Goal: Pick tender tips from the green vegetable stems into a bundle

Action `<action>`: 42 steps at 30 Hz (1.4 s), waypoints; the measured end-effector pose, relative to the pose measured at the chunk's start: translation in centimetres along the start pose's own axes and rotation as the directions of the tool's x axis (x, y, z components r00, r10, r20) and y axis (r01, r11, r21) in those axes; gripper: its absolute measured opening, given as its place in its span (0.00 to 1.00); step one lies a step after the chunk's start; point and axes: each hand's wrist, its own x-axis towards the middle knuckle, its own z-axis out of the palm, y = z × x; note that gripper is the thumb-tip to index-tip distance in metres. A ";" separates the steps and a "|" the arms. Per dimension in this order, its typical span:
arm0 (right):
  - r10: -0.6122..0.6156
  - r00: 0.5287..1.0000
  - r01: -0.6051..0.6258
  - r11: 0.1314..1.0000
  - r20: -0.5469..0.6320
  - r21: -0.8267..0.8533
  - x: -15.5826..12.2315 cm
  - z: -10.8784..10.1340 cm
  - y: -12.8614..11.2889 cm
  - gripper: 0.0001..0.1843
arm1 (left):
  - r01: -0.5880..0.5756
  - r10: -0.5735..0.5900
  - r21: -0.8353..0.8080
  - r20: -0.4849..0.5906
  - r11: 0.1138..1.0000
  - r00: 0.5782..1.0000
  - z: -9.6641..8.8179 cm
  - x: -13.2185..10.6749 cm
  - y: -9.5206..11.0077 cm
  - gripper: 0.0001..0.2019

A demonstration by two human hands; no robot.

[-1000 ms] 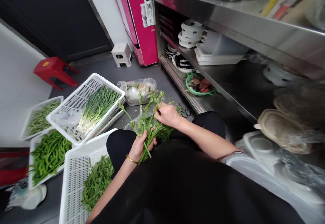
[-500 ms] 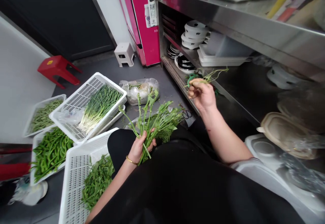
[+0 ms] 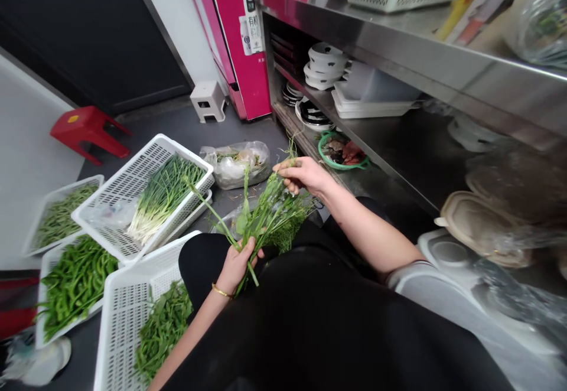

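My left hand (image 3: 238,266) is closed around the stems of a bunch of leafy greens (image 3: 262,217), held upright over my lap. Above the bunch's right side, my right hand (image 3: 306,175) has thumb and fingers pinched on some thin green tendrils (image 3: 291,149); its fingertips are close to the tops of the greens, and whether they touch is unclear. Below my left forearm, a white perforated basket (image 3: 116,320) holds more loose leafy greens (image 3: 165,327). Behind the bunch, partly covered by it, lies a heap of fine greens (image 3: 287,233).
Scallions (image 3: 166,190) lie in a white basket (image 3: 106,187), beside green peppers (image 3: 80,282) and green beans (image 3: 64,211). A clear plastic bag (image 3: 241,169) rests on the floor. A steel shelf (image 3: 390,42) with dishes stands right, a green-rimmed basket (image 3: 325,157) beneath. Stools (image 3: 88,125) stand behind.
My right hand has moved left and down, from beside the shelf to the top of the bunch, still pinching thin tendrils. The green-rimmed basket is now uncovered. My left hand keeps its hold.
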 end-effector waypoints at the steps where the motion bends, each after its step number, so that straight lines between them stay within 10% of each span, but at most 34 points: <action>1: -0.037 0.999 0.036 0.998 -0.011 -0.050 0.0 0.0 0.1 0.16 | -0.004 0.004 0.002 -0.008 1.000 1.000 -0.1 0.0 0.0 0.18; 4: -0.254 0.965 0.204 0.885 -0.066 -0.418 0.0 0.2 0.9 0.15 | -0.008 0.008 -0.012 -0.021 1.000 1.000 -0.5 0.2 -0.2 0.16; 7: -0.502 0.865 0.278 0.503 -0.015 -0.818 0.4 -0.1 1.8 0.13 | 0.008 -0.008 -0.007 0.015 1.000 1.000 -0.6 0.5 -0.3 0.15; 9: -0.561 0.827 0.247 0.413 -0.031 -0.877 1.1 -0.8 2.0 0.12 | 0.032 -0.033 0.007 0.056 0.999 0.998 -0.6 0.9 -0.2 0.16; 13: -0.433 0.817 0.213 0.840 -0.381 -0.498 1.3 -3.4 1.7 0.14 | 0.084 -0.077 -0.114 0.066 0.990 0.995 -0.9 1.5 0.3 0.20; 15: -0.324 0.867 0.226 0.933 -0.378 -0.280 0.0 -4.4 2.1 0.16 | 0.087 -0.078 -0.245 0.045 0.966 0.996 -1.5 1.7 0.6 0.24; 20: -0.007 0.992 0.081 0.794 0.124 -0.602 -3.8 -4.8 6.5 0.14 | -0.043 0.074 -0.429 0.056 0.902 0.996 -3.9 1.9 1.4 0.31; 27: -0.085 0.975 0.214 0.632 0.208 -0.745 -1.9 -0.2 5.9 0.11 | -0.188 0.185 -0.418 -0.048 0.889 0.982 -4.7 2.4 2.1 0.22; 34: -0.152 0.948 0.284 0.801 0.281 -0.527 1.4 7.4 5.1 0.14 | -0.121 0.109 -0.424 -0.052 0.897 0.993 -0.7 3.1 2.2 0.12; 42: -0.059 0.982 0.115 0.939 0.178 -0.325 -1.8 3.5 4.7 0.13 | -0.139 0.136 -0.427 -0.037 0.893 0.990 -0.6 2.8 2.0 0.10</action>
